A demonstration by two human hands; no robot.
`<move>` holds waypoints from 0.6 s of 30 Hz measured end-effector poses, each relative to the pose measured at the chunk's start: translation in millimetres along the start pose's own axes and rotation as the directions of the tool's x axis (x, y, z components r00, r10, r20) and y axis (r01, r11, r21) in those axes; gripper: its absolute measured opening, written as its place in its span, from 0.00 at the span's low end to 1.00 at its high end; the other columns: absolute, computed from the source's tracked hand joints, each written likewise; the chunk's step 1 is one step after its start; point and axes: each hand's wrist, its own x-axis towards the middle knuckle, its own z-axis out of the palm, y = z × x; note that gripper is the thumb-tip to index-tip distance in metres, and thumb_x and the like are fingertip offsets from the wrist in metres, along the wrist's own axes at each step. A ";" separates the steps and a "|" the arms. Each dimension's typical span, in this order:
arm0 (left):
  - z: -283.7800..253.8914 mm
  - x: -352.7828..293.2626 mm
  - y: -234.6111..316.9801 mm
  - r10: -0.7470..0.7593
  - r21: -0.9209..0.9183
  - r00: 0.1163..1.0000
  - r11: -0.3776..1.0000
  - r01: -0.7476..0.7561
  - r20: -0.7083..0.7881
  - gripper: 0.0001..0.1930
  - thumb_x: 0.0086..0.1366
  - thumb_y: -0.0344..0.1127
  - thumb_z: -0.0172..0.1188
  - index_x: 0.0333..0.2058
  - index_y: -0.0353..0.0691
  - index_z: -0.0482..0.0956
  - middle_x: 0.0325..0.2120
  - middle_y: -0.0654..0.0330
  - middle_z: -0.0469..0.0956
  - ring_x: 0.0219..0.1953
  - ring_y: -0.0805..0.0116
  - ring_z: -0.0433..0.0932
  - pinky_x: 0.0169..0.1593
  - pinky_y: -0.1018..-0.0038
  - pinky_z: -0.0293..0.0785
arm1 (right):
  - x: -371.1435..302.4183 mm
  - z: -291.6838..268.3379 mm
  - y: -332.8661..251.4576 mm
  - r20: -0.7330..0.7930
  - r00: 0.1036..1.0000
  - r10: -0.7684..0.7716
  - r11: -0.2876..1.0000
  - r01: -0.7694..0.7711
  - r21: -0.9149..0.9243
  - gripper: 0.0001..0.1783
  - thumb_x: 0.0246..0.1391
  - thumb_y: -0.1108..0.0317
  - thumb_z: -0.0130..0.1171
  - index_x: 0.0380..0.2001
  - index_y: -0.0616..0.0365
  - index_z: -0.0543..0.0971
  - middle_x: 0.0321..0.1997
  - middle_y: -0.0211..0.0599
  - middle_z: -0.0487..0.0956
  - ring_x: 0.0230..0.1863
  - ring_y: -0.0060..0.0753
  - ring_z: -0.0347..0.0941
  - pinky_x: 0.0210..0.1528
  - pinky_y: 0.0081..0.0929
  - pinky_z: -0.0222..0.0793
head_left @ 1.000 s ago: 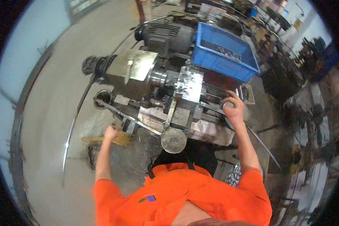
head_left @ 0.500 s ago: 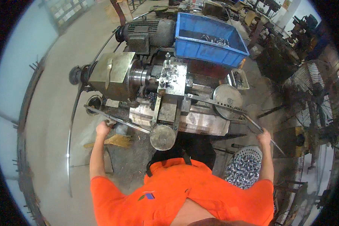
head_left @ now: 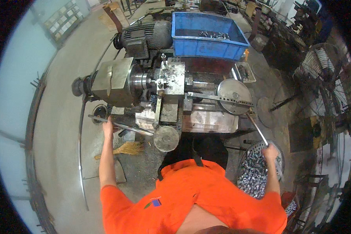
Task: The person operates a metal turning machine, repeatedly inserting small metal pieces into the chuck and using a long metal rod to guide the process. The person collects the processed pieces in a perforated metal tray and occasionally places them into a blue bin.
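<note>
A small lathe-like machine stands in front of me, with a sheet-metal-covered headstock, a steel spindle chuck and a tool block. My left hand closes around the left lever, a steel rod leading to a round metal disc. On the other side my right hand grips the lower part of the right lever. That rod slants down from a larger disc, which a perforated flat bar crosses. Most of the fingers of my right hand are hard to make out.
Behind the machine sit a motor and a blue crate holding small metal parts. A perforated basket full of metal parts stands beside my right forearm. At the right is a caged fan; a straw broom lies at the left.
My left hand has moved up onto the left lever from just below it. My right hand has come nearer to me, and the right lever now points more steeply down toward the basket.
</note>
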 end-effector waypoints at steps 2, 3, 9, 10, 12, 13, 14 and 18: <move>0.1 4.8 -4.7 0.010 -0.019 1.000 1.000 -0.010 0.003 0.23 0.59 0.49 0.51 0.30 0.27 0.68 0.16 0.51 0.74 0.12 0.59 0.74 0.14 0.68 0.75 | -44.8 -0.7 -13.7 0.034 0.999 -0.043 0.993 0.038 0.115 0.17 0.29 0.59 0.58 0.24 0.61 0.75 0.26 0.50 0.76 0.31 0.53 0.74 0.34 0.43 0.70; 2.3 3.1 -0.8 -0.003 -0.003 1.000 1.000 0.003 0.001 0.23 0.59 0.48 0.51 0.30 0.27 0.68 0.16 0.51 0.74 0.12 0.59 0.74 0.14 0.67 0.75 | -60.3 13.2 -14.7 -0.021 0.997 -0.075 0.984 0.077 0.158 0.17 0.29 0.60 0.57 0.24 0.61 0.76 0.25 0.52 0.76 0.31 0.54 0.74 0.34 0.43 0.69; 0.7 -4.5 5.0 -0.019 0.016 0.999 1.000 0.019 -0.028 0.25 0.58 0.49 0.50 0.32 0.25 0.69 0.17 0.47 0.74 0.13 0.58 0.75 0.14 0.72 0.72 | -101.5 -4.0 -59.6 0.226 0.974 0.001 0.785 -0.140 0.603 0.15 0.31 0.62 0.51 0.21 0.64 0.74 0.20 0.53 0.74 0.24 0.55 0.69 0.30 0.40 0.66; 1.1 -5.0 6.1 -0.023 0.023 1.000 0.999 0.024 -0.019 0.25 0.58 0.49 0.50 0.32 0.25 0.69 0.17 0.47 0.74 0.13 0.58 0.75 0.14 0.72 0.72 | -103.4 0.4 -59.7 0.227 0.974 0.011 0.774 -0.152 0.615 0.15 0.31 0.62 0.51 0.21 0.64 0.73 0.18 0.48 0.73 0.23 0.48 0.68 0.28 0.37 0.65; 1.0 -7.6 8.8 -0.033 0.035 0.999 0.999 0.033 -0.005 0.25 0.58 0.50 0.50 0.32 0.25 0.69 0.17 0.47 0.74 0.13 0.57 0.75 0.14 0.72 0.72 | -107.5 5.3 -64.4 0.228 0.973 0.027 0.752 -0.170 0.636 0.13 0.30 0.63 0.52 0.20 0.64 0.72 0.15 0.39 0.71 0.19 0.32 0.67 0.25 0.31 0.63; 1.7 -10.8 11.2 -0.037 0.046 0.999 0.998 0.037 -0.007 0.25 0.58 0.50 0.50 0.32 0.25 0.69 0.17 0.47 0.74 0.13 0.57 0.75 0.14 0.72 0.72 | -110.5 -1.7 -70.2 0.204 0.979 0.025 0.739 -0.156 0.656 0.12 0.30 0.64 0.52 0.19 0.63 0.71 0.15 0.37 0.70 0.19 0.31 0.66 0.24 0.30 0.62; 2.9 -14.8 14.4 -0.040 0.056 0.999 0.998 0.041 -0.008 0.25 0.58 0.50 0.49 0.32 0.25 0.70 0.16 0.48 0.74 0.12 0.58 0.75 0.14 0.72 0.72 | -113.8 -11.3 -76.1 0.181 0.983 0.023 0.724 -0.141 0.675 0.12 0.30 0.65 0.52 0.19 0.63 0.71 0.14 0.36 0.70 0.19 0.29 0.64 0.23 0.29 0.61; 1.9 -6.6 11.0 -0.041 0.129 0.998 0.991 0.036 0.038 0.27 0.58 0.53 0.47 0.30 0.26 0.71 0.14 0.48 0.74 0.12 0.59 0.75 0.14 0.72 0.72 | -117.2 8.2 -73.4 0.086 0.995 0.049 0.794 -0.091 0.602 0.11 0.30 0.66 0.53 0.19 0.62 0.70 0.15 0.34 0.69 0.19 0.27 0.63 0.22 0.27 0.60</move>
